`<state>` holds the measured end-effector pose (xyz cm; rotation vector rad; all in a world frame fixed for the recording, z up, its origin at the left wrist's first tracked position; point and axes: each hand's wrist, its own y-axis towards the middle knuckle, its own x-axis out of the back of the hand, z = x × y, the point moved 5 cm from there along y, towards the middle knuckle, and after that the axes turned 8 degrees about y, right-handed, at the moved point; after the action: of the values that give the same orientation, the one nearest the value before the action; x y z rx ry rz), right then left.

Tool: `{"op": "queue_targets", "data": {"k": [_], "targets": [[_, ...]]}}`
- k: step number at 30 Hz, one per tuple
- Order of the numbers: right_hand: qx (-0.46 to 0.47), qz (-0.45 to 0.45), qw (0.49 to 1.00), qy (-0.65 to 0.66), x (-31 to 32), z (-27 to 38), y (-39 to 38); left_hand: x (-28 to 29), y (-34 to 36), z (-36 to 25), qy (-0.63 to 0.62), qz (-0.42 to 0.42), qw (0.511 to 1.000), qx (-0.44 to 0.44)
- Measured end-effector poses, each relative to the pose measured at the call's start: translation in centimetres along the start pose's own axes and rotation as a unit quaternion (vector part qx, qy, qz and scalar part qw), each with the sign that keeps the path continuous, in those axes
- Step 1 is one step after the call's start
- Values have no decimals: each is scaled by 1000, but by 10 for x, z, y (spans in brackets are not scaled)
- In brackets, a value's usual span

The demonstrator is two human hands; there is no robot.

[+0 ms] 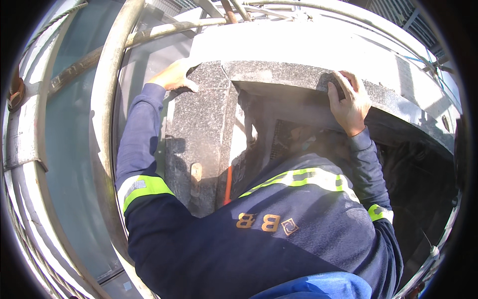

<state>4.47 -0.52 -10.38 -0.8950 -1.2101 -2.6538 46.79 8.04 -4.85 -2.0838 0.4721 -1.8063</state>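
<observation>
Speckled grey stone slabs line an opening in front of me, with one long slab (279, 72) across its top and an upright slab (196, 129) on the left side. My left hand (172, 75) lies at the upper corner of the upright slab, thumb spread from the fingers; glare washes out the fingertips. Higher on the right, my right hand (351, 104) is curled against the long slab's edge, fingers bent over it and thumb against its face. A dark patch, perhaps shadow, shows beside that thumb. Both my sleeves are navy with yellow reflective bands.
Scaffold poles (107, 109) stand on the left before a glass pane (74, 124). A pale rounded handle-like piece (196, 172) lies against the upright slab, near an orange-red strip (228, 184). A sunlit white ledge (308, 45) runs above; the dark recess (416, 174) opens at right.
</observation>
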Motion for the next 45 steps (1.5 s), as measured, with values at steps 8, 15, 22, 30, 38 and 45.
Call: {"op": "queue_targets", "data": {"k": [8, 15, 22, 30, 38, 45], "targets": [[6, -8, 1000, -28, -3, 3, 2, -13, 3, 12, -11, -18, 1000, 12], [28, 93, 994, 59, -20, 32, 23, -17, 0, 15, -4, -40, 998, 42], [154, 308, 930, 129, -153, 95, 47, -19, -5, 33, -81, -81, 993, 36], [202, 311, 925, 84, -172, 117, 41, -62, -54, 85, -323, -150, 902, 245], [214, 329, 909, 138, -181, 121, 43, -113, -59, 106, -431, -374, 791, 222], [242, 335, 904, 113, -181, 123, 44, -101, -62, 91, -398, -346, 818, 230]]}}
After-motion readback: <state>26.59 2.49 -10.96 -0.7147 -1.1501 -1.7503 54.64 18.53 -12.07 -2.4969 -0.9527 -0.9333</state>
